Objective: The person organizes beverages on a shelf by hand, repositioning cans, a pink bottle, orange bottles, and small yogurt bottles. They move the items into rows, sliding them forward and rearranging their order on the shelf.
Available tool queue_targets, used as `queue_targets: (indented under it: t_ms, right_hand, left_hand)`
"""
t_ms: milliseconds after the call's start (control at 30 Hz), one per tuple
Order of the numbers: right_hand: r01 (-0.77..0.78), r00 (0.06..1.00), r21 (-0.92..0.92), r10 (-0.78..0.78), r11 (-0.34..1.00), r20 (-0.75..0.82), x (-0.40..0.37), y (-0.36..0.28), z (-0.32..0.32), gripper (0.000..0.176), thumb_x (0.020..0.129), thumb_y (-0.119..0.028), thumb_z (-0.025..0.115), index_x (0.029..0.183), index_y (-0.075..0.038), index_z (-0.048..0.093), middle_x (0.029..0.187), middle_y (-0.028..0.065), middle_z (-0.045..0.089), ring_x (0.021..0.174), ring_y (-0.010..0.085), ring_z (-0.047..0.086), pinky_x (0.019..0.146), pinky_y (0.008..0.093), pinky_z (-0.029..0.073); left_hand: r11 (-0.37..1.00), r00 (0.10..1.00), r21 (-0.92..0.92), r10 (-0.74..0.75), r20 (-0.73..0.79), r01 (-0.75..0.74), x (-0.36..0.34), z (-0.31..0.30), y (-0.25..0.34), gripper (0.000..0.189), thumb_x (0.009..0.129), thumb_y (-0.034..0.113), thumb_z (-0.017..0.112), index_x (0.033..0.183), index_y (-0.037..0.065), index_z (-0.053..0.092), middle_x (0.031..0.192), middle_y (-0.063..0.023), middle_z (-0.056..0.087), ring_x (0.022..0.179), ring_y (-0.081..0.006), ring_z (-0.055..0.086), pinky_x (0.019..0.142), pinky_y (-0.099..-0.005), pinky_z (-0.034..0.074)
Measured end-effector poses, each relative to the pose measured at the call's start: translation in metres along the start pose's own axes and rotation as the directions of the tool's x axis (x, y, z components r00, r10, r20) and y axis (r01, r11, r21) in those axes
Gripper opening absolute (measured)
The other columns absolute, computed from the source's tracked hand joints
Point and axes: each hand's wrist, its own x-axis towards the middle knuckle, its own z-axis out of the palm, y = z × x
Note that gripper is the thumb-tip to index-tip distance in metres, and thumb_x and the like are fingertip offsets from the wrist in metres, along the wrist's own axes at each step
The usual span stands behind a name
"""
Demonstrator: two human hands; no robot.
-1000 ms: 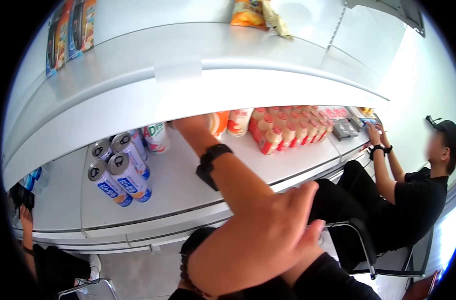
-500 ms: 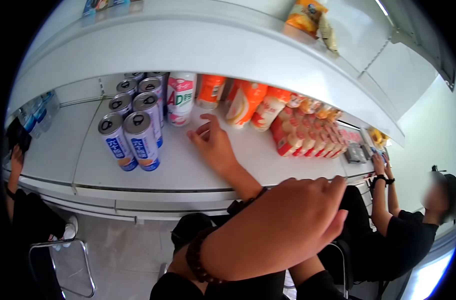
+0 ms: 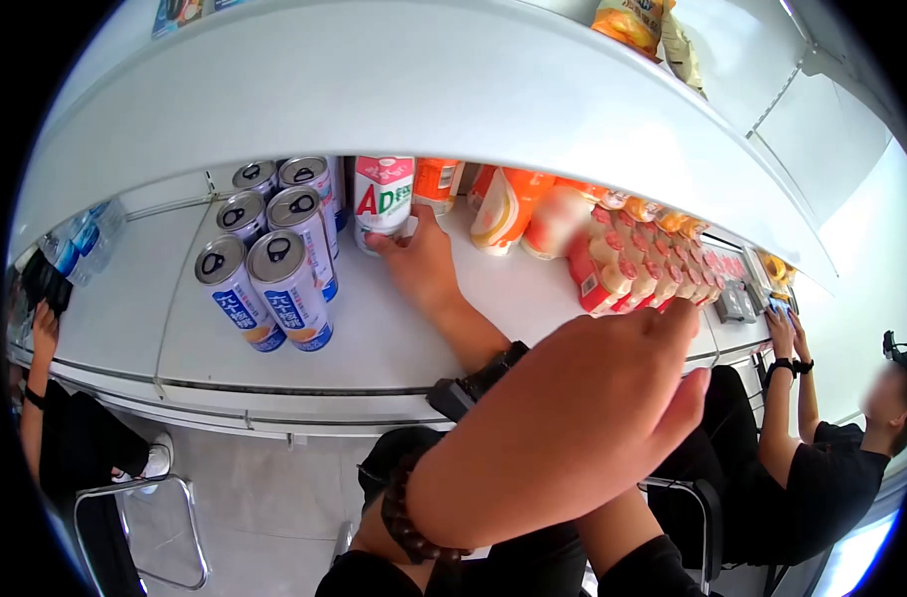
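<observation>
My right hand (image 3: 424, 259) reaches onto the white shelf, its thumb and fingers around the lower part of a white AD milk drink bottle (image 3: 384, 199) with a pink-and-white label. The bottle stands upright, its top hidden by the upper shelf. Left of it are several purple-blue drink cans (image 3: 292, 289) in two rows. Orange-labelled bottles (image 3: 510, 209) are to its right. My left hand (image 3: 613, 368), with a beaded bracelet, hangs in the foreground across my right forearm. Its fingers are loosely curled, and nothing shows between thumb and fingers.
The upper shelf (image 3: 424, 90) overhangs the bottles; snack bags (image 3: 633, 25) lie on it. Shrink-wrapped small bottles (image 3: 642, 264) sit further right. One co-worker (image 3: 831, 478) sits at the right, hands at the shelf. Another person's hand (image 3: 46, 328) is at far left beside water bottles (image 3: 86, 249).
My right hand has moved forward from the bare shelf and closed on the lower part of the AD milk drink bottle. My left hand stays curled; the view has shifted slightly.
</observation>
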Motion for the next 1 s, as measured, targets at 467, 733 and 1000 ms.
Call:
queue_targets:
  t_ms: [467,733,1000]
  right_hand:
    - [0.050,0.977,-0.135,-0.077,0.990,-0.199,-0.009,0.022,-0.038,0.040,0.091,-0.022,0.072,0.117,0.001,0.054,0.094,0.0202,0.072,0.084,0.0303,0.072,0.077,0.0389,0.054]
    - [0.180,0.973,-0.611,-0.230,0.771,-0.005,-0.012,0.023,-0.034,0.054,0.091,-0.031,0.064,0.133,0.000,0.048,0.077,0.0204,0.069,0.072,0.0359,0.069,0.071,0.0447,0.056]
    - [0.397,0.916,-0.577,-0.350,0.714,0.198,-0.024,0.011,-0.035,0.049,0.088,-0.022,0.058,0.133,-0.006,0.047,0.072,0.0168,0.069,0.066,0.0347,0.068,0.065,0.0461,0.054]
  left_hand:
    - [0.988,0.995,-0.142,-0.063,-0.080,0.051,-0.002,0.000,0.008,0.024,0.096,0.014,0.061,0.113,-0.003,0.055,0.089,-0.0138,0.065,0.074,-0.0234,0.065,0.069,-0.0341,0.051]
    - [0.919,0.975,-0.352,-0.118,0.190,0.180,-0.005,-0.015,0.022,0.028,0.099,0.016,0.056,0.118,-0.006,0.056,0.087,-0.0081,0.065,0.083,-0.0144,0.061,0.077,-0.0286,0.049]
    - [0.913,0.984,-0.383,-0.088,0.155,0.142,-0.003,-0.012,0.029,0.028,0.099,0.018,0.054,0.115,-0.005,0.059,0.086,-0.0067,0.064,0.080,-0.0118,0.061,0.074,-0.0259,0.046]
